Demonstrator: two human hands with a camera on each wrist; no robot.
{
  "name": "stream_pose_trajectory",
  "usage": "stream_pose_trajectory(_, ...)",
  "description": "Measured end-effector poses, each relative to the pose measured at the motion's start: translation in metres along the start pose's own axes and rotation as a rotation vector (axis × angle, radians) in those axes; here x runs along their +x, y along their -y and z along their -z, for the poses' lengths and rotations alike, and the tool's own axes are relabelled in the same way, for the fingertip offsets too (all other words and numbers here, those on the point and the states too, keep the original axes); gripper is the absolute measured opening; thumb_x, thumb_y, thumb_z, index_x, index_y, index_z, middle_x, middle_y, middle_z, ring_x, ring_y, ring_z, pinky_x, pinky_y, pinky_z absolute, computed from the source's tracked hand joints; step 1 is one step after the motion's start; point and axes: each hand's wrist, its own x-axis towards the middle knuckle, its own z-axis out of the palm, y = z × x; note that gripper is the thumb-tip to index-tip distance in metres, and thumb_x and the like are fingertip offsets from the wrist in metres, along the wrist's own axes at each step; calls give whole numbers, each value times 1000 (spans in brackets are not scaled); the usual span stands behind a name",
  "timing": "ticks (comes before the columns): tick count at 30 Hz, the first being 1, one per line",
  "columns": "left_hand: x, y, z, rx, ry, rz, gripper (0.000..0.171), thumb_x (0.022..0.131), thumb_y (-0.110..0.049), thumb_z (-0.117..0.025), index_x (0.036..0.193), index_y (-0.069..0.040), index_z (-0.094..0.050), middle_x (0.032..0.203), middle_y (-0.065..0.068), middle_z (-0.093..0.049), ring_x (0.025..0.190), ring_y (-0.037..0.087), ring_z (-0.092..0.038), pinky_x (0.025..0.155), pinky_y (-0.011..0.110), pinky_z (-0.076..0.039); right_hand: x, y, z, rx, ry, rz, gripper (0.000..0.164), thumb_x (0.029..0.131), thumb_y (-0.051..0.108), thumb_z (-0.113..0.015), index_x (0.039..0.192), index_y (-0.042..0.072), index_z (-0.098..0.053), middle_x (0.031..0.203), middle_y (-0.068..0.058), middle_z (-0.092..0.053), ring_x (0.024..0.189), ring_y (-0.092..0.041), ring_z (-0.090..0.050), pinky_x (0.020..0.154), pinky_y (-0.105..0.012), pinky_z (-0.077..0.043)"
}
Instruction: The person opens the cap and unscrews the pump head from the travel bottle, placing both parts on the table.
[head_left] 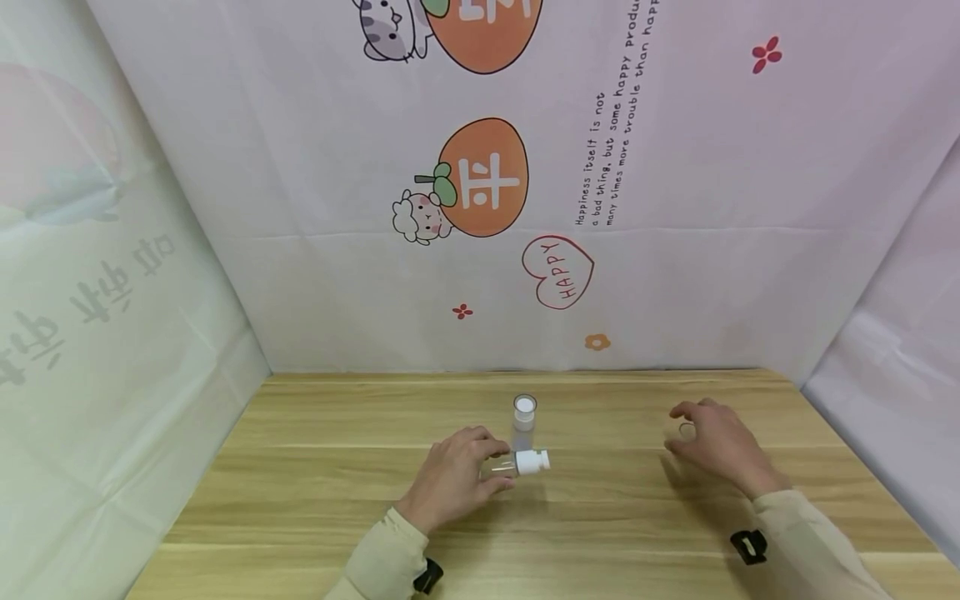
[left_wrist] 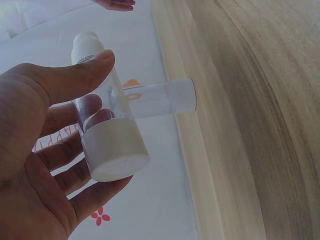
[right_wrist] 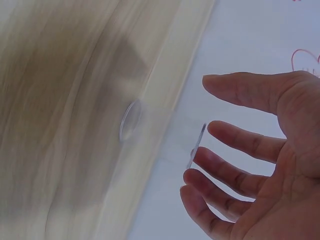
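Note:
My left hand (head_left: 457, 475) grips a small clear pump bottle (left_wrist: 112, 130) with a white pump top and a white base. It is tilted, its white top pointing right in the head view. Just beyond it, a clear cylinder (left_wrist: 150, 100) with a white base stands upright on the table. Over at the right, my right hand (head_left: 723, 442) has its fingers spread around a clear, see-through cap (right_wrist: 130, 120). The cap's outline is faint; its upper rim lies close to my fingertips, and whether they touch it is unclear.
The wood-grain table (head_left: 600, 542) ends at a white printed cloth (head_left: 337, 292) hanging behind. More cloth (head_left: 112, 375) hangs along the left side, and another white sheet (head_left: 892, 375) along the right. Both forearms wear black wrist straps.

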Motion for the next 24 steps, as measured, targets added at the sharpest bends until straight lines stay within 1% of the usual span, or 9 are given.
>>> stream_pose_trajectory(4, 0, 0, -1, -3, -3, -1, 36, 80, -32, -88, 107, -11, -78, 96, 1, -71, 82, 16, -65, 62, 23, -47, -2, 9, -1, 2, -24, 20, 47, 81, 20, -84, 117, -6, -67, 106, -26, -64, 94, -46, -59, 76, -59, -49)
stream_pose_trajectory(8, 0, 0, -1, -1, -5, -1, 36, 80, -32, -88, 107, -11, -78, 97, 2, -72, 82, 16, -65, 63, 23, -48, -3, 17, -3, -2, -41, 45, 45, 80, 19, -84, 115, -6, -68, 105, -25, -64, 90, -40, -60, 74, -55, -51)
stream_pose_trajectory(13, 0, -1, 0, 0, -1, 6, 36, 80, -32, -88, 107, -11, -78, 96, 0, -71, 82, 15, -64, 63, 23, -48, -4, 30, -5, 5, -58, 72, 44, 79, 18, -86, 113, -5, -69, 103, -25, -64, 90, -43, -60, 74, -57, -51)
stream_pose_trajectory(15, 0, -1, 0, 0, 1, 8, 36, 80, -32, -88, 107, -11, -78, 96, -1, -70, 82, 14, -64, 63, 23, -47, -5, 35, -6, 9, -66, 80, 44, 78, 18, -87, 112, -4, -69, 103, -24, -65, 93, -45, -60, 77, -59, -50)
stream_pose_trajectory(22, 1, -1, -1, -4, 0, -2, 35, 81, -32, -88, 106, -11, -78, 95, -2, -70, 82, 14, -64, 63, 23, -47, -8, 50, -12, 38, -80, 108, 44, 78, 18, -87, 113, -2, -70, 105, -21, -66, 94, -43, -61, 78, -60, -50)
stream_pose_trajectory(24, 1, -1, -1, 2, -4, -4, 35, 81, -32, -88, 106, -11, -78, 95, -3, -70, 82, 12, -63, 63, 24, -48, -9, 54, -13, 44, -89, 113, 43, 78, 18, -87, 112, -1, -70, 106, -20, -66, 95, -42, -61, 80, -59, -50)
